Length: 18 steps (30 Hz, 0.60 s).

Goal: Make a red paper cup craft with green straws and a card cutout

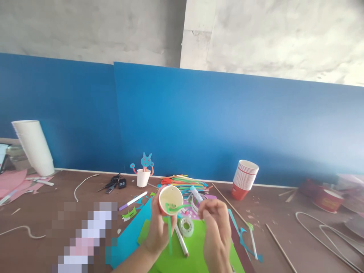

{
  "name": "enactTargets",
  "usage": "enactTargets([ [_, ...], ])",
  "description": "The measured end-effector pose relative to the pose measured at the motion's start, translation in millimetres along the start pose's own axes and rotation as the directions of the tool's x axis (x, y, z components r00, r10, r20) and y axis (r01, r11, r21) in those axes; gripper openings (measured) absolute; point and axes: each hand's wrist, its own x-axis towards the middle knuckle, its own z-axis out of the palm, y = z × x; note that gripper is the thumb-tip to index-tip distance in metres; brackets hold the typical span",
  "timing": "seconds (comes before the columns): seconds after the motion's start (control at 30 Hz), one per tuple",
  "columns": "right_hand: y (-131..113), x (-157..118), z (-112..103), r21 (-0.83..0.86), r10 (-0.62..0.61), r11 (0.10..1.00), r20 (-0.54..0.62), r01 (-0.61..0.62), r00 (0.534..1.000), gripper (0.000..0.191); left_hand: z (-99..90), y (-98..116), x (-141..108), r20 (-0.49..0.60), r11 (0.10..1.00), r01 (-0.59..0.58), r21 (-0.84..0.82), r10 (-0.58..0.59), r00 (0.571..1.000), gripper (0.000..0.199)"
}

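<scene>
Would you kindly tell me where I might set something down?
The tabletop looks bare at right between the rightmost wooden stick and the looped cable, and at left between the pink paper and the farther white cable. It is crowded around the cup: tape roll and marker on green paper, coloured sticks heaped behind.

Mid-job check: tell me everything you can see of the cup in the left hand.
The cup looks like paper, pale inside, reddish outside. The left hand holds it above the table, its open mouth tilted toward the camera. Green straw-like pieces cross the mouth and jut past the rim, one toward the right hand, one downward.
</scene>
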Motion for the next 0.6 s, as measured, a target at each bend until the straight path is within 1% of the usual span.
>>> enactTargets([
  [0.03,2,3,2,-0.001,0.088,0.996,0.029,-0.088,0.996,0.006,0.8,0,0,-0.017,1.000,0.023,-0.010,-0.023,1.000,0.053],
  [0.07,5,5,4,-0.020,0.153,0.988,0.084,-0.152,0.985,0.008,1.6,-1,0,-0.037,0.999,0.048,-0.013,-0.048,0.998,0.055],
  [0.1,7,6,7,-0.050,0.195,0.981,0.142,-0.190,0.970,0.012,2.4,-2,1,-0.059,0.998,0.068,-0.006,-0.068,0.996,0.058],
  [0.13,8,6,10,-0.083,0.213,0.976,0.193,-0.200,0.958,0.016,3.0,-3,1,-0.082,0.997,0.074,0.011,-0.073,0.994,0.060],
  [0.2,10,6,14,-0.140,0.210,0.974,0.253,-0.179,0.944,0.017,3.2,-6,3,-0.120,0.997,0.041,0.066,-0.033,0.992,0.057],
  [0.27,12,6,14,-0.166,0.174,0.977,0.253,-0.135,0.952,0.018,2.2,-8,4,-0.120,0.993,-0.043,0.110,0.056,0.991,0.052],
  [0.33,13,8,11,-0.176,0.141,0.979,0.230,-0.101,0.963,0.020,0.8,-7,4,-0.096,0.986,-0.129,0.103,0.139,0.986,0.050],
  [0.4,14,10,6,-0.160,0.121,0.983,0.206,-0.089,0.971,0.021,0.2,-5,4,-0.046,0.984,-0.172,0.035,0.174,0.984,0.051],
  [0.43,14,12,4,-0.143,0.115,0.986,0.204,-0.087,0.972,0.021,0.3,-4,3,-0.007,0.985,-0.170,-0.014,0.169,0.986,0.052],
  [0.5,13,14,1,-0.109,0.116,0.990,0.219,-0.093,0.969,0.022,1.0,-2,2,0.114,0.985,-0.122,-0.123,0.136,0.984,0.052],
  [0.57,12,17,0,-0.093,0.129,0.990,0.250,-0.109,0.959,0.022,2.1,-1,0,0.255,0.977,-0.044,-0.206,0.097,0.962,0.052],
  [0.6,11,18,0,-0.091,0.140,0.989,0.266,-0.119,0.954,0.023,2.6,-1,-1,0.296,0.973,-0.012,-0.232,0.082,0.952,0.053],
])
